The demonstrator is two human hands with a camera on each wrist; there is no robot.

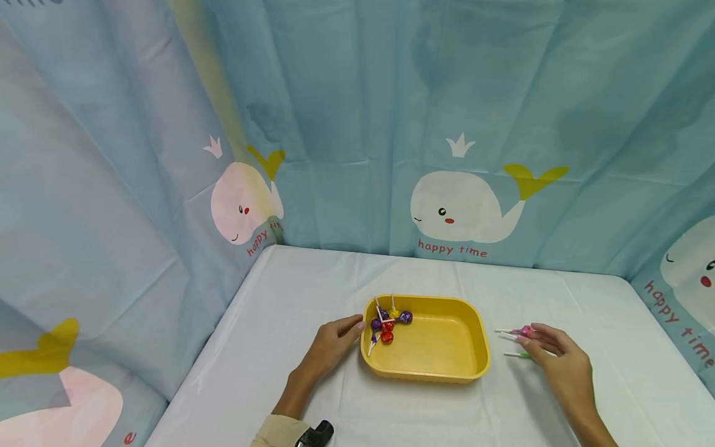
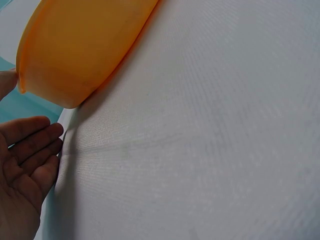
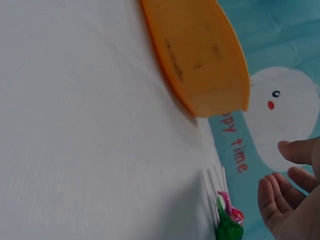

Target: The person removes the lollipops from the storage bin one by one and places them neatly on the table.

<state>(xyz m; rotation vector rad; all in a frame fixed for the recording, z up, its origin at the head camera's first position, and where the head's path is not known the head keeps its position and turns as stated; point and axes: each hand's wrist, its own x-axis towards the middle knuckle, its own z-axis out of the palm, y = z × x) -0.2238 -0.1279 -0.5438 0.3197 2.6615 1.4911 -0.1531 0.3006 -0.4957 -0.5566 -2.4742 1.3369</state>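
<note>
A yellow tray lies on the white table. My left hand is at its left end, the thumb touching the rim and the other fingers extended below it in the left wrist view. Purple lollipops, red lollipops and a yellow lollipop lie in the tray's left part. Right of the tray, my right hand hovers with thumb and fingers apart, holding nothing. Beside its fingertips are a pink lollipop and a green lollipop, their white sticks pointing at the tray.
The white tablecloth spreads around the tray. Behind the table hangs a blue curtain printed with whales, and it also covers the sides. A dark wrist device sits at the left sleeve.
</note>
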